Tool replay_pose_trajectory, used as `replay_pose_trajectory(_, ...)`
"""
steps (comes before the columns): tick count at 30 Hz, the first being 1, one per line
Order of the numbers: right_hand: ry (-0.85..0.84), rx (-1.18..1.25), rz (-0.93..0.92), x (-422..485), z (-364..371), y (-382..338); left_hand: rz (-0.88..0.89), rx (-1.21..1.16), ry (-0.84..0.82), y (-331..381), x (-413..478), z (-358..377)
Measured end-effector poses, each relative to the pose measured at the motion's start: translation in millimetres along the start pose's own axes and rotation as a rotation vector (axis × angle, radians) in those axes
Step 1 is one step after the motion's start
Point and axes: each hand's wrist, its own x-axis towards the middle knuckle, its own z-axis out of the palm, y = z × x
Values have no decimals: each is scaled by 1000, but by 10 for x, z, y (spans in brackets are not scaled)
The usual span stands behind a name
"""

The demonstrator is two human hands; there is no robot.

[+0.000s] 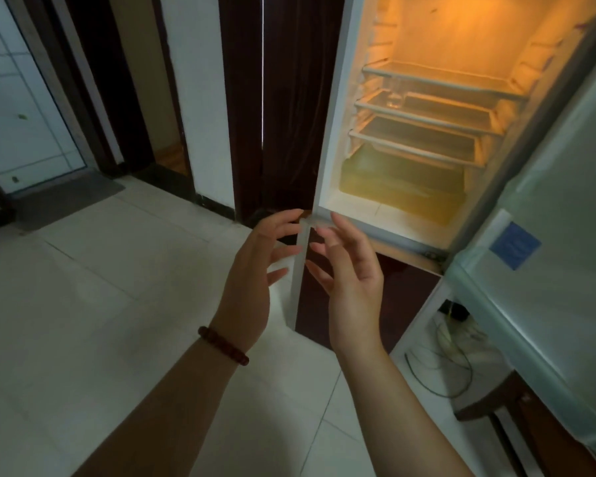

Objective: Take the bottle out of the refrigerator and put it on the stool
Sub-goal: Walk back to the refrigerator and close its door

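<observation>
The refrigerator (327, 139) stands open at the upper right, lit yellow inside. A clear bottle (395, 92) stands on the left of the middle wire shelf. My left hand (255, 270), with a bead bracelet on its wrist, and my right hand (351, 280) are raised side by side below the open compartment, fingers spread, holding nothing. Both are well short of the bottle. A dark wooden stool (492, 401) shows partly at the lower right, under the open door.
The open fridge door (547, 242), wrapped in film with a blue sticker, swings out on the right. Loose cables (451, 352) lie on the white floor beneath it. A dark curtain (283, 115) hangs left of the fridge. A doorway with a grey mat (66, 197) is at left.
</observation>
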Motion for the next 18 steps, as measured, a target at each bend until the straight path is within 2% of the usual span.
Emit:
replay_pose_trajectory(11, 28, 40, -6, -649, -718, -452, 64, 49, -73, 247, -789, 691)
replay_pose_trajectory(18, 31, 52, -52, -714, -1270, -819, 128, 18, -24, 448, -1000, 1299)
